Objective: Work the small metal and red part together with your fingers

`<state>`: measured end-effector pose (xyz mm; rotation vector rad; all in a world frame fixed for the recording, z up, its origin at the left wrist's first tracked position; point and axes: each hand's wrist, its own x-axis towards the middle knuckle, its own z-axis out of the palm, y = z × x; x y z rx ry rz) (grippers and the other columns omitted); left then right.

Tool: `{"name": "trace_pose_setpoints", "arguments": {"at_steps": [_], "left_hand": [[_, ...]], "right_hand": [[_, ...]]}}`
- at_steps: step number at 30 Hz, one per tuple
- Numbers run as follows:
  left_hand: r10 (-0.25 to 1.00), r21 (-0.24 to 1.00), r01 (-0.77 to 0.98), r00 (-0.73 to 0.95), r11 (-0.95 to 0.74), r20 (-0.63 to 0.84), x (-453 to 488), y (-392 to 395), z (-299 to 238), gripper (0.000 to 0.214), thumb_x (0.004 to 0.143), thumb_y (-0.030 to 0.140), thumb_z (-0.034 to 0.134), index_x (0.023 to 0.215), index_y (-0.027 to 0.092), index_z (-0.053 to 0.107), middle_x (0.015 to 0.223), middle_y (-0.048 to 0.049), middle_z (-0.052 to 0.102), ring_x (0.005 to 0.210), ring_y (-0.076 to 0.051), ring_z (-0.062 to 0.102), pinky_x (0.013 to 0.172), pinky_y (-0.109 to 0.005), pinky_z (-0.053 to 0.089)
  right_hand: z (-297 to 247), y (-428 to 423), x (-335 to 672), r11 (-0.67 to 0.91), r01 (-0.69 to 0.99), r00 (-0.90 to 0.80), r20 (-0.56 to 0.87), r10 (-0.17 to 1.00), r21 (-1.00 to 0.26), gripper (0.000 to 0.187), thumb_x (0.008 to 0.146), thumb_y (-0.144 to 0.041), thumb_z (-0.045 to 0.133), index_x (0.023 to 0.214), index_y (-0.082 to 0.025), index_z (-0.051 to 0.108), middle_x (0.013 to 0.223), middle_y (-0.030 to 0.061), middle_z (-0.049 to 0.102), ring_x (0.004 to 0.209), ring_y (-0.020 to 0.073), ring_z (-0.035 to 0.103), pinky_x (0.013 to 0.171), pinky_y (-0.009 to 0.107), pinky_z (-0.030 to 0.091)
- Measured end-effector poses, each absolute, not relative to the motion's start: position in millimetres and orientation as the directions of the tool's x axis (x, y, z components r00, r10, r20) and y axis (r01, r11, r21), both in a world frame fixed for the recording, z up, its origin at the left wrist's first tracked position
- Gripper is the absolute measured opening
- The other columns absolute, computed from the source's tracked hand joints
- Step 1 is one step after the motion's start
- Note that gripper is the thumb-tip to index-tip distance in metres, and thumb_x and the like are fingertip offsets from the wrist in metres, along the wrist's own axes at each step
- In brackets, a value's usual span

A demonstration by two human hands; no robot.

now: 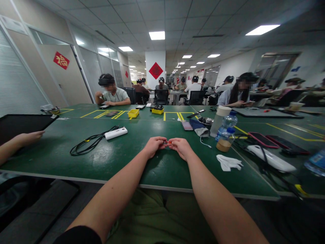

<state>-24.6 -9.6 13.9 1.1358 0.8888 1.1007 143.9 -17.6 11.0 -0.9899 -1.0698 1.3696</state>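
Above the green table (122, 154), my left hand (154, 146) and my right hand (179, 147) meet with fingertips nearly touching. Between them is a small reddish-orange object (167, 143), too small for me to name. The fingers of both hands are bent and pinched toward it, and they hide most of it. To the left of my hands lies a white power bank (116, 133) with a black cable (87, 144) coiled beside it. On the right, a crumpled white glove (229, 163) rests flat on the table.
Bottles (225, 139) and a pale cylindrical tumbler (220, 121) stand at the right, near a metal bowl (206, 121). Farther back are yellow trays (133, 113). Another person's hand (31, 139) holds a dark panel (22, 126) at the left. Phones (264, 140) lie far right.
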Motion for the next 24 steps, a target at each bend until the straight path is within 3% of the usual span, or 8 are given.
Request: {"name": "trace_pose_setpoints", "arguments": {"at_steps": [24], "left_hand": [[0.968, 0.975, -0.218, 0.249, 0.05, 0.006, -26.2, -7.1, 10.8, 0.023, 0.076, 0.004, 0.06, 0.096, 0.009, 0.07, 0.093, -0.0142, 0.073, 0.078, -0.018, 0.071, 0.065, -0.023, 0.057]], "right_hand": [[7.7, -15.9, 143.7, 0.017, -0.208, -0.054, 0.029, 0.998, -0.978, 0.018, 0.065, -0.001, 0.059, 0.076, -0.012, 0.07, 0.081, 0.0101, 0.073, 0.075, 0.0176, 0.071, 0.067, 0.024, 0.058]]}}
